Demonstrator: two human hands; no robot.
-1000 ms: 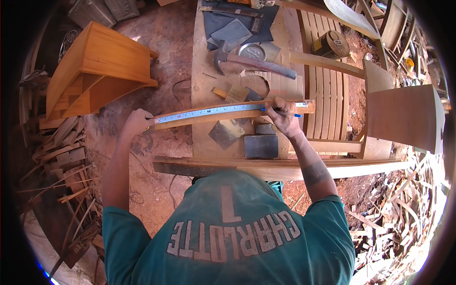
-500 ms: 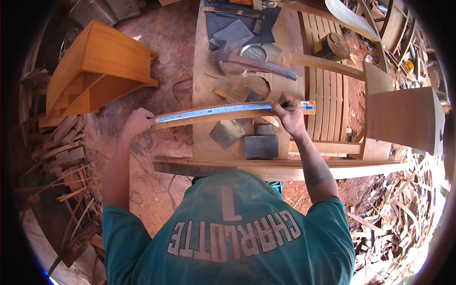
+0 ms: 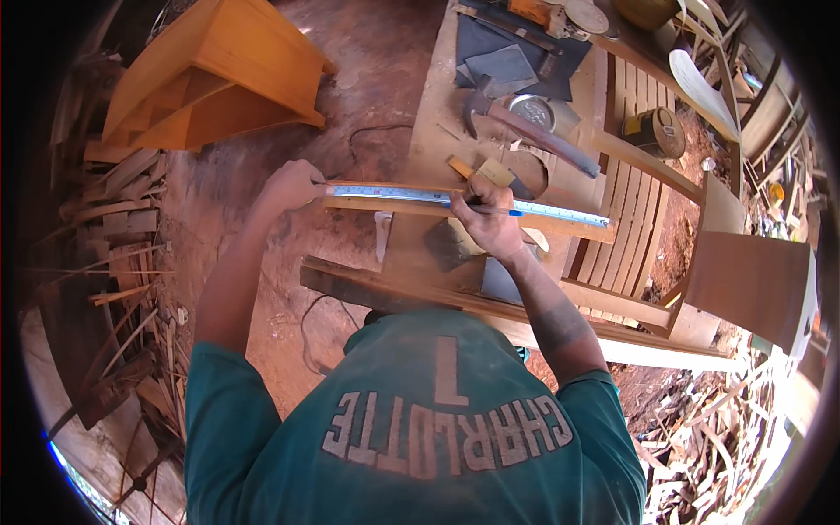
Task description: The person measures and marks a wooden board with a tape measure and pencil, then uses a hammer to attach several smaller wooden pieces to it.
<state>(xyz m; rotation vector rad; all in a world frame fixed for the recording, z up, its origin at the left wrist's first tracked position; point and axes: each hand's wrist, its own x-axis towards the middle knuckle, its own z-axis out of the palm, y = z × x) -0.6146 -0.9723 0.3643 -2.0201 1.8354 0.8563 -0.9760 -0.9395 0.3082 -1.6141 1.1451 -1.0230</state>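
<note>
A narrow wooden strip (image 3: 560, 226) lies across the bench in front of me, with a tape measure's blade (image 3: 402, 194) stretched along its top. My left hand (image 3: 296, 185) is closed around the left end of the tape and strip; the tape's case is hidden in it. Near the middle of the strip, my right hand (image 3: 486, 217) is closed on a pen (image 3: 516, 213) with a blue end, its fingers resting against the tape. Beyond the right hand, the blade runs on to the strip's right end.
On the bench (image 3: 420, 162) lie a hammer (image 3: 542, 140), a round tin lid (image 3: 531, 110) and sheets of sandpaper (image 3: 503, 70). A slatted wooden frame (image 3: 626, 197) stands at right, with a metal can (image 3: 654, 133) on it. An orange-brown cabinet (image 3: 254, 79) stands at left. Wood offcuts (image 3: 717, 429) are heaped at right.
My right hand with the pen has moved left along the strip, from near its right end to about its middle. The strip now slopes down to the right, and the view has shifted.
</note>
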